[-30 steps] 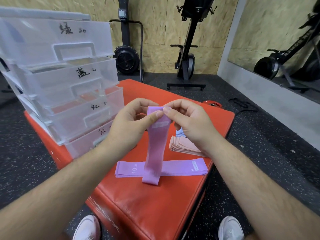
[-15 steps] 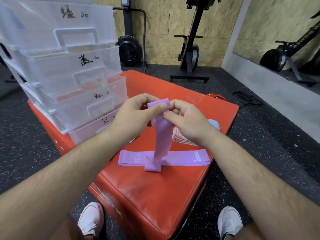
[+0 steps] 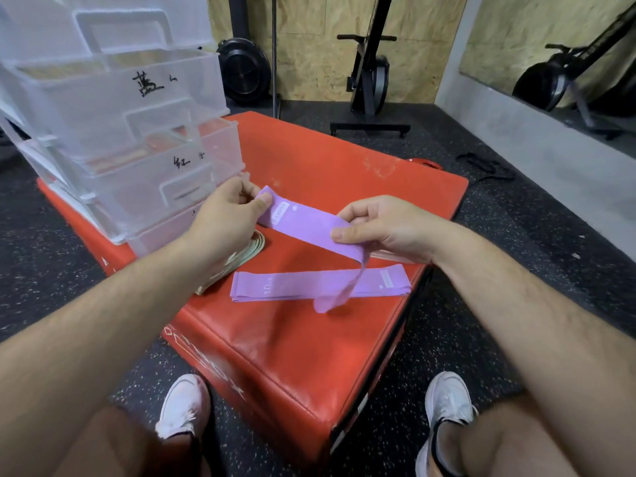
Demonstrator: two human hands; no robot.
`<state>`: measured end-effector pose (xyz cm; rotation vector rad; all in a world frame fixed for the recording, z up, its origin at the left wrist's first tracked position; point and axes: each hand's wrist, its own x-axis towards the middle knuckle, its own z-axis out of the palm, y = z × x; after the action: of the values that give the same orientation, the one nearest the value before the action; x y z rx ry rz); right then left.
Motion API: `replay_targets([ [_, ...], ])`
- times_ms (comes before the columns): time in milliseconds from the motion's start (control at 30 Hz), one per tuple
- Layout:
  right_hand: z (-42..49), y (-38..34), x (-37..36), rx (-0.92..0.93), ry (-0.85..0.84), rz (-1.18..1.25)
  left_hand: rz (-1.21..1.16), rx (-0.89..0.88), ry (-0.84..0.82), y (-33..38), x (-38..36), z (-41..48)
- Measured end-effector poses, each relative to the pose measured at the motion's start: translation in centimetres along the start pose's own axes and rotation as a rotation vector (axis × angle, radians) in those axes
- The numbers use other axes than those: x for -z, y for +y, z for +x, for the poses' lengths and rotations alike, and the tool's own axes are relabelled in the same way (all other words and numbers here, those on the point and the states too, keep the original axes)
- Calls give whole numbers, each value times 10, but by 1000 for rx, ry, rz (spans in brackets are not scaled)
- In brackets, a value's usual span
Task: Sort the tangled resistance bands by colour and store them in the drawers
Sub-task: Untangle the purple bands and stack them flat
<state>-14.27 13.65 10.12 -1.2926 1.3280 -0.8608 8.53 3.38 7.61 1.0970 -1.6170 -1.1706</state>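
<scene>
I hold a purple resistance band [image 3: 303, 223] stretched between both hands above the red padded box [image 3: 330, 166]. My left hand [image 3: 223, 215] pinches its labelled end near the drawers. My right hand [image 3: 382, 225] pinches it further along, and its free end droops blurred onto a second purple band [image 3: 275, 287] lying flat on the box. A stack of pale green bands [image 3: 247, 251] lies under my left wrist. Pink bands [image 3: 389, 256] peek out beneath my right hand. The clear plastic drawer unit [image 3: 113, 108] stands at the left, its drawers pulled out in steps.
Handwritten labels mark the drawer fronts. Exercise machines [image 3: 370, 74] stand on the dark speckled floor by the wooden wall. A black strap [image 3: 485, 166] lies on the floor at the right. My white shoes [image 3: 184, 404] sit at the box's near edge.
The held purple band has gone from hanging upright to slanting across, as my hands moved apart: left hand toward the drawers, right hand down and to the right. The camera tilted down.
</scene>
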Motion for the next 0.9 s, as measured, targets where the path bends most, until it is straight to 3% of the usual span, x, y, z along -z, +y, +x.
replay_targets([
  [200,-18,16,42,-175,20,-229,185,69,59,-36,19,-6],
  [500,-30,50,78,-254,229,-162,305,96,73,-59,31,-16],
  [567,-29,55,78,-256,273,-139,333,48,55,-59,29,-17],
  [667,-24,64,75,-261,315,-174,557,-104,19,-61,27,-19],
  [900,-12,90,61,-237,387,-519,881,-322,-160,-74,23,-24],
])
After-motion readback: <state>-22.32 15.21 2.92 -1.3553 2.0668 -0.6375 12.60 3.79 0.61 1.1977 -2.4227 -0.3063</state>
